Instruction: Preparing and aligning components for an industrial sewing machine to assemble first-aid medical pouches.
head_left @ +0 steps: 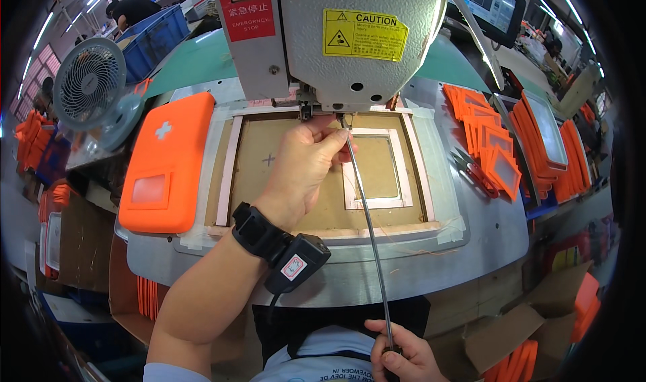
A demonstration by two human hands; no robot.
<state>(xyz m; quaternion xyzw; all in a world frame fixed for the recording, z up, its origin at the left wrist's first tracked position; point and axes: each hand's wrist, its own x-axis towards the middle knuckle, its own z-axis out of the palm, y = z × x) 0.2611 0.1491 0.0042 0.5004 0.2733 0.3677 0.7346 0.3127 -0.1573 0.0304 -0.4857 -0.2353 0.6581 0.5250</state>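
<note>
A long screwdriver (369,222) slants up from near my body to the needle area (342,121) under the sewing machine head (363,79). My right hand (406,356), low in the view, has its fingers closed round the dark handle. Up at the needle, my left hand (311,154) is closed in a pinch, its thumb against the upper end of the shaft. Whatever else those fingertips hold is hidden. Beneath lies a framed clamp plate (289,210) with a smaller rectangular frame (406,192) in its right half. My left wrist carries a black watch-like band with a box (296,264).
An orange case (168,163) rests left on the metal table (478,247). At the right are red-handled scissors (479,177) and orange window patches (494,146). Stacked orange cases (542,140) stand beyond. A fan (89,76) and blue crate (155,39) sit far left; a person bends behind.
</note>
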